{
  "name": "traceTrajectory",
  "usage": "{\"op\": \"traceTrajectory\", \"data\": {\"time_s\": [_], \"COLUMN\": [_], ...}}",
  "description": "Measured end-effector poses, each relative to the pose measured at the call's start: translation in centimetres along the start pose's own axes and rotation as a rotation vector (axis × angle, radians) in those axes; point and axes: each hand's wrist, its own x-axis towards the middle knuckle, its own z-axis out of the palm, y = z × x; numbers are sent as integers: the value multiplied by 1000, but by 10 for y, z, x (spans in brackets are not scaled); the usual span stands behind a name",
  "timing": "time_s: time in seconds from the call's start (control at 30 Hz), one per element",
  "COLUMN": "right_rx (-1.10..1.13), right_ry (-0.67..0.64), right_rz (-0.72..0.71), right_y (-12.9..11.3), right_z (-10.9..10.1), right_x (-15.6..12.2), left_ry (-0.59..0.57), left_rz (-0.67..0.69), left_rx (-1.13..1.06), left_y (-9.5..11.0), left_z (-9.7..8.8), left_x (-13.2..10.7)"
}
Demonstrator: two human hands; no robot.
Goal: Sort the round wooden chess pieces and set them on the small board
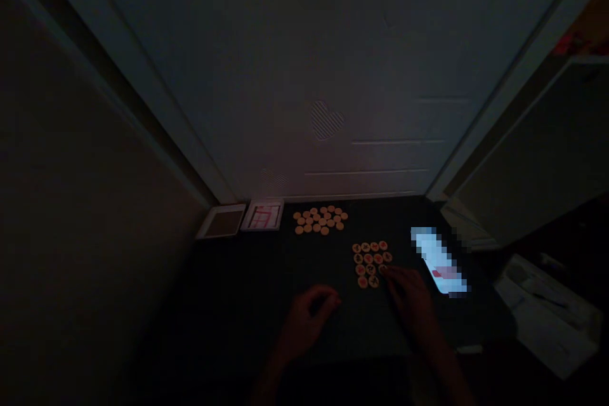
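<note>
Round wooden xiangqi pieces (368,259) with red and dark characters lie face up in rough rows on the dark table. My right hand (410,288) is at the right side of these rows, its fingertips closed on one xiangqi piece (382,269) and partly covering it. To the left of the rows, my left hand (311,314) hovers over or rests on the table with fingers curled and the thumb near the index finger. Whether anything sits in that pinch is too dark to see. Further back is a loose group of plain-faced pieces (322,221).
Behind the left hand, a white-rimmed tray (200,233) and a white box with red lines (262,216) stand by the wall. A lit phone-like screen (440,263), pixelated, lies to the right. Beyond the table's right edge is a pale box (556,336). The room is dim.
</note>
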Motion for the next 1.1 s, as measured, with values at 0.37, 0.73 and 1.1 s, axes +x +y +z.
{"op": "traceTrajectory", "data": {"time_s": [0.37,0.73,1.1], "right_rx": [17,-11,1], "right_ry": [-10,-34,-38], "right_rz": [20,4,-4], "right_y": [-8,-5,-6], "right_z": [-5,-4,-3], "right_x": [-3,-4,-6], "left_ry": [-3,5,14], "left_rz": [20,23,22], "left_rx": [7,36,-11], "left_y": [3,3,-2], "left_z": [0,0,1], "left_x": [0,-1,8]}}
